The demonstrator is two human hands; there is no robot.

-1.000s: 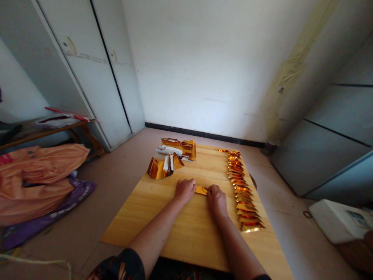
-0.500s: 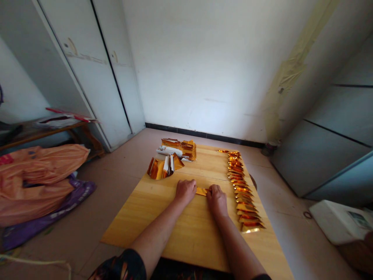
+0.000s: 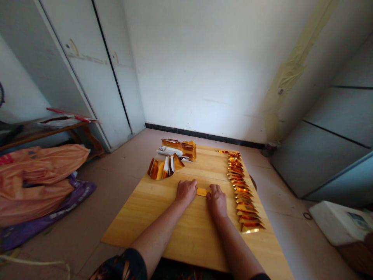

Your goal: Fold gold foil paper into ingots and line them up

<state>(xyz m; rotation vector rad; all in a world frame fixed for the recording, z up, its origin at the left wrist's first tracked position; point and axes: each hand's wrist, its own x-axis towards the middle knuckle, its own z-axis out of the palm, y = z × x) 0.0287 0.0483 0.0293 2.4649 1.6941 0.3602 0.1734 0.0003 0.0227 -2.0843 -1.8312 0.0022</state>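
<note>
A small folded strip of gold foil paper (image 3: 202,191) lies on the wooden table between my two hands. My left hand (image 3: 187,191) has its fingers closed on the strip's left end. At the right end, my right hand (image 3: 217,199) grips it with bent fingers. The fingertips partly hide both ends. To the right runs a long row of folded gold foil pieces (image 3: 244,190), overlapping one another. Gold and white paper sheets (image 3: 164,167) stand in a bent stack at the left, and more gold paper (image 3: 189,150) is piled behind them.
The wooden table (image 3: 140,221) has a round cut-out at each side. A white box (image 3: 335,221) sits on the floor at right. An orange bag (image 3: 43,171) and a purple bag (image 3: 78,198) lie at left. Grey cabinets (image 3: 84,70) stand against the wall.
Both hands stay at the strip with almost no shift. The right hand's fingers have lifted and straightened slightly.
</note>
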